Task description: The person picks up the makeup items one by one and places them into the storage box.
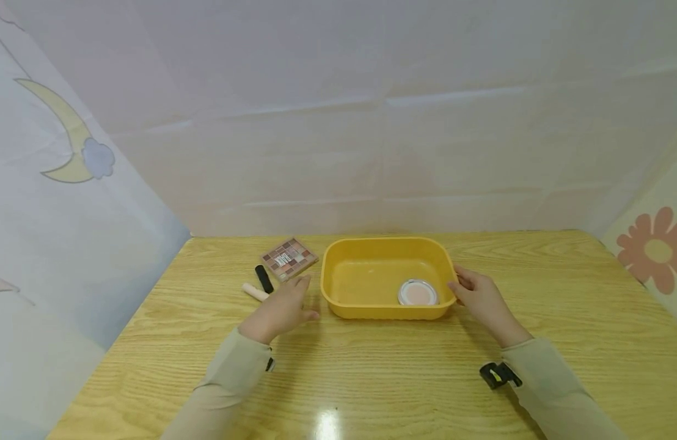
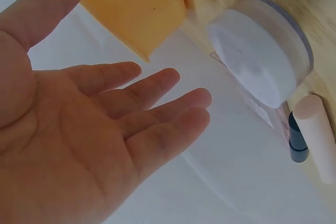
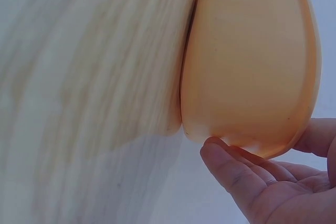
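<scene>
A yellow plastic tub stands on the table, and a round container with a pink centre and pale rim lies inside at its right front. My right hand grips the tub's right end, thumb at the rim and fingers against the outer wall. To the left of the tub, my left hand hovers with fingers spread and holds nothing. Near it in the left wrist view are a round white jar, a pale pink tube and a black tube. The head view hides the jar behind that hand.
An eyeshadow palette lies at the back of the wooden table, left of the tub. A cloth backdrop rises behind the table's far edge. Dark wrist devices sit at the sleeves.
</scene>
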Motion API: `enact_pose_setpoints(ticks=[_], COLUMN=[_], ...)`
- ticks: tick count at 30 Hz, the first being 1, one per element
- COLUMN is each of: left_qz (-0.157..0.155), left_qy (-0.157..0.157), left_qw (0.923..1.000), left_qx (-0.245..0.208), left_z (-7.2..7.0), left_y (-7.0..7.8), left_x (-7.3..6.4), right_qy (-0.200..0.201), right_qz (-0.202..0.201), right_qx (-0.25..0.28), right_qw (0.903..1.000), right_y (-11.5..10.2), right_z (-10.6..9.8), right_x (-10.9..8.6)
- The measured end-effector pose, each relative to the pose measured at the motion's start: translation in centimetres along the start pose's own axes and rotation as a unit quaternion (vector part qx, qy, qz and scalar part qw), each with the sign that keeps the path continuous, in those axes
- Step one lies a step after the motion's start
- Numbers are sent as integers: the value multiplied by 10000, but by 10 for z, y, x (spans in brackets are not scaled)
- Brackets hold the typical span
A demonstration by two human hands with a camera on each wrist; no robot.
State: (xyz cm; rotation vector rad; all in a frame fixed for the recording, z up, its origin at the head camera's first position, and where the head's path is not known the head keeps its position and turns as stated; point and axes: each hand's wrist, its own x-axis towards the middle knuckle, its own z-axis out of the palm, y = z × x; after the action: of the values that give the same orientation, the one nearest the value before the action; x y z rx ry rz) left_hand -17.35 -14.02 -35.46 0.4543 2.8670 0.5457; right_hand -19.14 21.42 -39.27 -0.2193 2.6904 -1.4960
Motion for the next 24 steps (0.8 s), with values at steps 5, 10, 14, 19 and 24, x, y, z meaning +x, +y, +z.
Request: enact_pose_setpoints(ticks=[5, 10, 14, 19, 24], left_qz=[-36, -167, -217, -315, -466], left_qy=[14, -18, -29, -75, -181], left_qw=[10000, 9998, 9996, 9993, 9987], left_qx=[-5, -143, -196, -169, -19], left_z=[2, 4, 4, 5, 7], left_y=[-5, -11, -15, -19, -22], left_x=[2, 3, 4, 6, 7], right_qy=[-26, -3, 17, -3, -16], right_qz=[95, 107, 110, 92, 86], right_qx=[76, 107, 110, 81, 40], right_qw=[9999, 9999, 9999, 9999, 10000], right_y=[0, 0, -1, 0, 2], right_z=[0, 0, 1, 0, 0], right_x=[1, 0, 0, 0, 1])
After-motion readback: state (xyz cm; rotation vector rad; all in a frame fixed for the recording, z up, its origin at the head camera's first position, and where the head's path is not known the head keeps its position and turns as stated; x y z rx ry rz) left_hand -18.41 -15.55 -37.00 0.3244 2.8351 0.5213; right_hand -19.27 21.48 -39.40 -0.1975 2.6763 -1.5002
